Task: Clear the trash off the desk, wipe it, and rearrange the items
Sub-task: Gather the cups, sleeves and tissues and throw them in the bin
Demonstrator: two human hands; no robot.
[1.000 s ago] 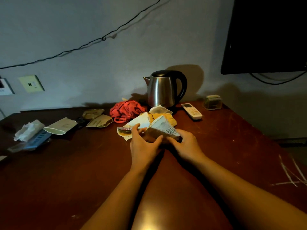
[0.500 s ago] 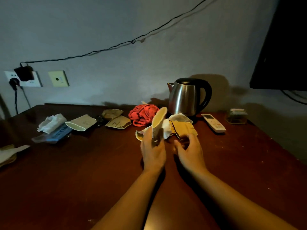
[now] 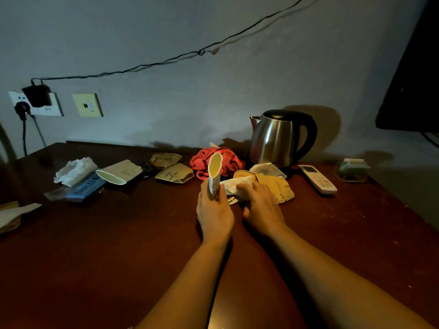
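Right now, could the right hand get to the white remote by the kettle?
Probably yes. The right hand is gripping crumpled paper, and the remote lies to its right with only bare desk between them. It would likely need to drop the paper first.

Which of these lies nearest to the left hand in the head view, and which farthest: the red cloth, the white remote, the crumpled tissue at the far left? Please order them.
From the left hand:
1. Red cloth, just behind the hand, beside the kettle.
2. White remote, off to the right, past the right hand.
3. Crumpled tissue, far left, resting on a dark flat item.
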